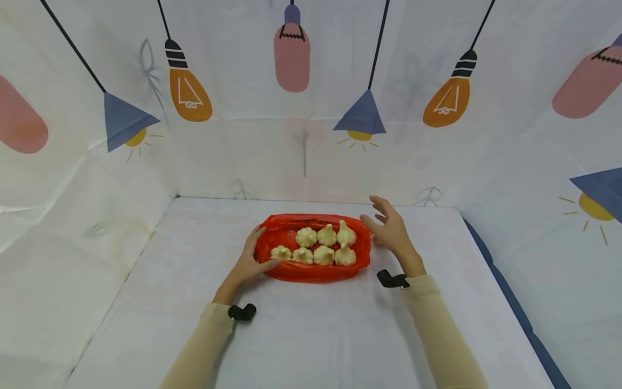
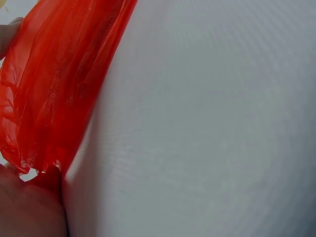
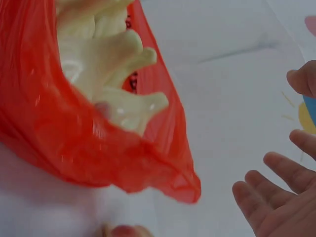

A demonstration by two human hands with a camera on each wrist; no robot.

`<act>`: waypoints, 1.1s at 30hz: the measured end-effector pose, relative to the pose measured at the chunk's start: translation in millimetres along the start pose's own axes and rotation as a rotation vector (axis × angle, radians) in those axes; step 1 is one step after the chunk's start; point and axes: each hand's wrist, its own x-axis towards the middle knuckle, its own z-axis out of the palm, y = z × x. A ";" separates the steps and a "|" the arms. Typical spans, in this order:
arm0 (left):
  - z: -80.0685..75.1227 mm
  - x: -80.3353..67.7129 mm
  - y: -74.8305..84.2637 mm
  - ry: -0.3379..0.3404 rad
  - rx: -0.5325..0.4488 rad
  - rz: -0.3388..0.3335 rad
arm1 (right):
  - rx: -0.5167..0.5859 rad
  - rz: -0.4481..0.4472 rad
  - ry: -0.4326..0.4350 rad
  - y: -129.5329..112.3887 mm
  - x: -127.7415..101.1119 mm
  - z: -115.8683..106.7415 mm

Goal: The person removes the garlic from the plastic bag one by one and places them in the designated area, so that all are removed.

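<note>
From the head view, a red bag (image 1: 313, 270) is seen mid-table (image 1: 311, 335), seven garlic bulbs (image 1: 316, 246) inside. Its left end is gripped by the left hand (image 1: 250, 265); the right hand (image 1: 389, 229) hovers beside it, fingers spread. The rim should be held low so nothing is tipped out.

In the left wrist view, bag film (image 2: 54, 84) is pinched.

In the right wrist view, bulbs (image 3: 111, 74) are cradled; fingers (image 3: 269, 190) stay apart from the plastic.

I can read no words or numbers; dark marks on the red bag (image 3: 131, 79), upper middle, may be print, too blurred.
</note>
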 end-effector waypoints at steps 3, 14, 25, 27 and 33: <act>0.2 -0.3 -0.6 -0.001 0.004 0.009 | -0.009 -0.008 -0.051 -8.1 3.2 8.6; -0.1 -1.0 -1.7 -0.014 0.041 0.063 | -0.054 -0.097 -0.229 -28.8 20.2 36.7; 3.3 9.4 5.4 -0.003 0.139 0.152 | -0.079 -0.085 -0.349 -35.8 28.4 57.5; 4.3 10.8 5.2 0.009 0.165 0.171 | -0.094 -0.077 -0.360 -36.1 29.9 59.9; 6.4 11.3 3.1 0.014 0.218 0.150 | -0.140 -0.067 -0.404 -37.5 32.9 63.7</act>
